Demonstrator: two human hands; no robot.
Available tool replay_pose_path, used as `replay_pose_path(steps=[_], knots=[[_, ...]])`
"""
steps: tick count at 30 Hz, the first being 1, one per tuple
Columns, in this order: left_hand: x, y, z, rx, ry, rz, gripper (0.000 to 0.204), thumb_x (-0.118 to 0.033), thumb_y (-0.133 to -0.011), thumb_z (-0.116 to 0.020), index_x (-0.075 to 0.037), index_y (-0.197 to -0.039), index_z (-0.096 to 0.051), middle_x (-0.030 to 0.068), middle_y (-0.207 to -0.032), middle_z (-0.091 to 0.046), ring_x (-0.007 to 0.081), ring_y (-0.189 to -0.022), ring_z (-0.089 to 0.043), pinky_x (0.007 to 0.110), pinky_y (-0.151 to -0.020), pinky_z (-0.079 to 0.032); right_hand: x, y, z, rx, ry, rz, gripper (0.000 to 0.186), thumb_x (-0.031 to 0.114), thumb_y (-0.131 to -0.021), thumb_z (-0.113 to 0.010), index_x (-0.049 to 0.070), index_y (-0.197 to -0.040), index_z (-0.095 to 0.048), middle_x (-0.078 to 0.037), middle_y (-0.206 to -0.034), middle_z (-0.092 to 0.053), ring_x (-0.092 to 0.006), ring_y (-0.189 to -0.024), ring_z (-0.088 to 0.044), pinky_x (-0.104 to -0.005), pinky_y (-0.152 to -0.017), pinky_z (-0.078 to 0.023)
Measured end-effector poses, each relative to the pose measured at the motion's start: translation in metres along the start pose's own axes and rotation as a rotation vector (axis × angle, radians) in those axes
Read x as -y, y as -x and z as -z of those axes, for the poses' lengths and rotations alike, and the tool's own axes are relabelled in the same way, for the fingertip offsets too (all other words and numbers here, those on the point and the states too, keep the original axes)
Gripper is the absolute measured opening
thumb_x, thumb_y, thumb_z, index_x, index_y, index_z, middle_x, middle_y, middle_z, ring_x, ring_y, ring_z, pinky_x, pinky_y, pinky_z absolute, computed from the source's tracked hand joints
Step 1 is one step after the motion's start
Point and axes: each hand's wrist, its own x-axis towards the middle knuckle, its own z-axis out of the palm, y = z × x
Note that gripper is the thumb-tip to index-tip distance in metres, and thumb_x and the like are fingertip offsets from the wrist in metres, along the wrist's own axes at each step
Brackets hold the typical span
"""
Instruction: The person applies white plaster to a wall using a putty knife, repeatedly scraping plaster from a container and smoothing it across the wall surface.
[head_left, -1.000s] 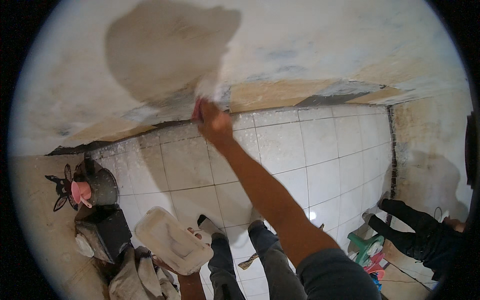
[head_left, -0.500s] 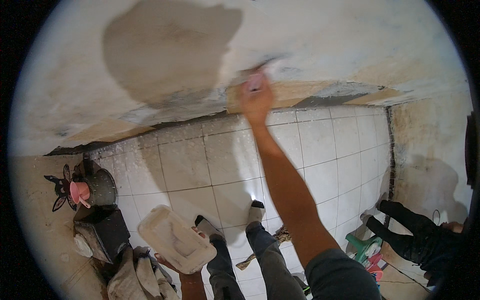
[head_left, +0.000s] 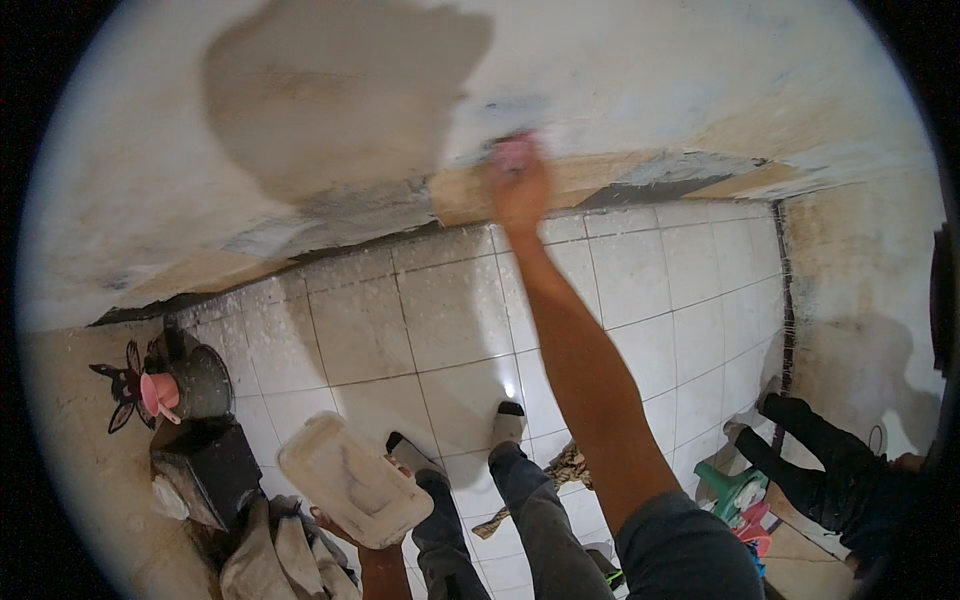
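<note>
Fisheye from head, downward at wall (head_left: 640, 90)

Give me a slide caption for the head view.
Right hand with blurred pink object at wall; left hand holding pale container.

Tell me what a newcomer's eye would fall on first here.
The eye would likely land on the right hand, upper centre, holding a blurred pink object at the patchy wall. Next comes the big dark shadow on it at upper left, then the shallow rectangular tub in the left hand, lower left.
</note>
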Motion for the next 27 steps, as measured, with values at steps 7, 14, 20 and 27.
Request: replay_pose_path(steps=[7, 14, 20, 27], knots=[[0.033, -0.006, -0.014, -0.320, -0.158, -0.247, 0.098, -0.067, -0.074, -0.063, -0.017, -0.148, -0.022, 0.0296, -0.142, -0.031, 0.0538, -0.129, -0.031, 0.074, -0.100, -0.028, 0.030, 0.106, 0.031, 0.585, -0.182, -0.182, 0.012, 0.012, -0.080, -0.062, 0.005, -0.090, -0.061, -0.015, -0.076, -0.061, -0.0318, -0.071, -0.062, -0.0398, -0.063, -0.050], [0.059, -0.017, -0.002, -0.184, -0.089, -0.338, 0.104, -0.074, -0.071, -0.060, -0.012, -0.147, -0.024, 0.0319, -0.138, -0.035, 0.0539, -0.124, -0.038, 0.070, -0.099, -0.034, -0.079, -0.016, 0.084, -0.086, -0.398, -0.613, 0.013, 0.012, -0.083, -0.063, 0.001, -0.083, -0.055, -0.010, -0.074, -0.058, -0.0236, -0.062, -0.055, -0.0378, -0.061, -0.046], [0.066, -0.023, -0.028, -0.109, -0.070, -0.281, 0.106, -0.077, -0.070, -0.058, -0.012, -0.147, -0.026, 0.0318, -0.137, -0.036, 0.0516, -0.124, -0.040, 0.070, -0.097, -0.037, 0.087, -0.003, 0.010, 0.216, -0.219, -0.163, 0.013, 0.008, -0.073, -0.067, 0.005, -0.083, -0.058, -0.012, -0.074, -0.059, -0.0302, -0.070, -0.059, -0.0376, -0.065, -0.047], [0.058, -0.013, -0.016, -0.290, -0.164, -0.390, 0.104, -0.075, -0.069, -0.060, -0.013, -0.146, -0.026, 0.0290, -0.134, -0.040, 0.0480, -0.120, -0.043, 0.068, -0.092, -0.041, 0.021, 0.101, 0.034, 0.306, -0.093, -0.074, 0.009, 0.004, -0.077, -0.064, 0.004, -0.085, -0.059, -0.013, -0.078, -0.060, -0.0323, -0.073, -0.061, -0.0416, -0.061, -0.050]])
